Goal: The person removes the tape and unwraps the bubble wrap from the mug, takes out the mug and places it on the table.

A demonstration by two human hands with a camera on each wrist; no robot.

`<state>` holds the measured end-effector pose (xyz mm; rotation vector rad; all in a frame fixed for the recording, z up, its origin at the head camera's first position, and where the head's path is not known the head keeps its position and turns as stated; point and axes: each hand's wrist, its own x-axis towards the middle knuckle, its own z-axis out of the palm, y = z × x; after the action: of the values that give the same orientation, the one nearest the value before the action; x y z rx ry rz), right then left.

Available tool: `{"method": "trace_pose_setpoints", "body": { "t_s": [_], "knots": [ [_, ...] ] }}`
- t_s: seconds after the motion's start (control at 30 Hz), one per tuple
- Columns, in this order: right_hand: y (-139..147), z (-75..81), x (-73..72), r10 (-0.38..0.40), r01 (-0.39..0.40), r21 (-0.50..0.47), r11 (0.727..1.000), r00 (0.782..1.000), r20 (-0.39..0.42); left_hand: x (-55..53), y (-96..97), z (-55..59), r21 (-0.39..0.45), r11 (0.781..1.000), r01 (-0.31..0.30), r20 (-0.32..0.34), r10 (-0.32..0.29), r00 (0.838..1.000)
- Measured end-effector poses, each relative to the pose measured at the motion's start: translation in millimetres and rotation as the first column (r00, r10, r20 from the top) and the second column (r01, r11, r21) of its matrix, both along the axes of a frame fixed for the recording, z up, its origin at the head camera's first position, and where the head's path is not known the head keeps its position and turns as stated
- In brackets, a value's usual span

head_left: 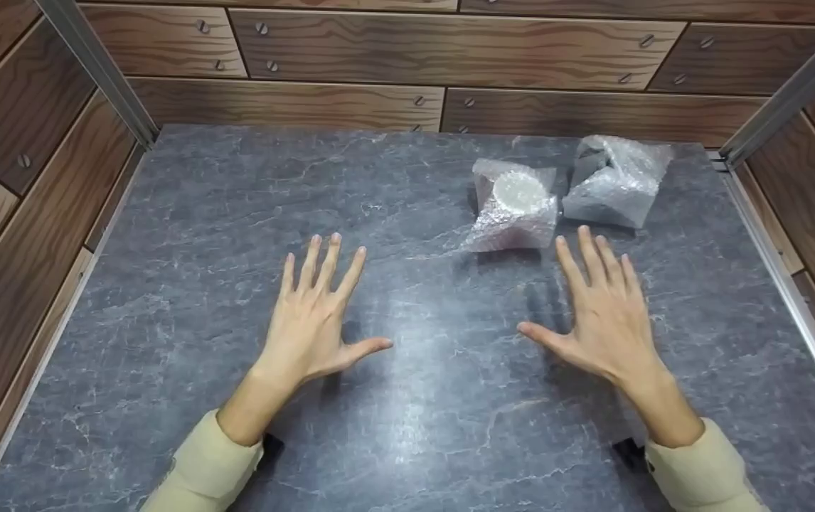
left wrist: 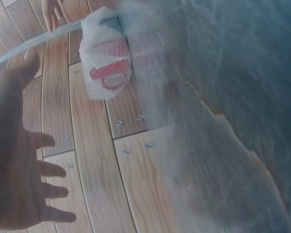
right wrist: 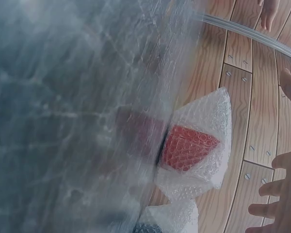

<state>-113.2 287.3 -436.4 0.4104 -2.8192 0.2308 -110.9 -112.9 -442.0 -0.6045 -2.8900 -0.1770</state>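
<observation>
Both hands are spread over the table, palms down and holding nothing. My left hand is left of the middle, thumb pointing right. On the right, my right hand points its fingertips toward two bubble-wrapped things. The nearer bundle has a round pale top, and red shows through its wrap in the right wrist view. Farther back and right stands the second bundle, with something dark inside. In the left wrist view, red markings show through a wrapped bundle.
The table has a dark grey marbled top. Wood-patterned panels wall it at the back and both sides. Metal posts rise at the back corners, and a metal strip runs along the right edge.
</observation>
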Motion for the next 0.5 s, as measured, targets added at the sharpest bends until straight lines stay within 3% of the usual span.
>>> {"method": "trace_pose_setpoints", "body": {
  "t_s": [0.27,0.5],
  "knots": [
    [0.1,1.2,-3.9,0.017,-0.016,0.009,1.000,1.000,-0.018,-11.3,16.4,3.0,-0.016,0.999,0.049,-0.028,-0.049,0.998],
    [2.4,0.7,-13.9,0.035,-0.034,0.011,0.999,0.999,-0.032,-25.0,35.2,3.4,-0.008,0.996,0.093,-0.015,-0.093,0.996]
  ]
}}
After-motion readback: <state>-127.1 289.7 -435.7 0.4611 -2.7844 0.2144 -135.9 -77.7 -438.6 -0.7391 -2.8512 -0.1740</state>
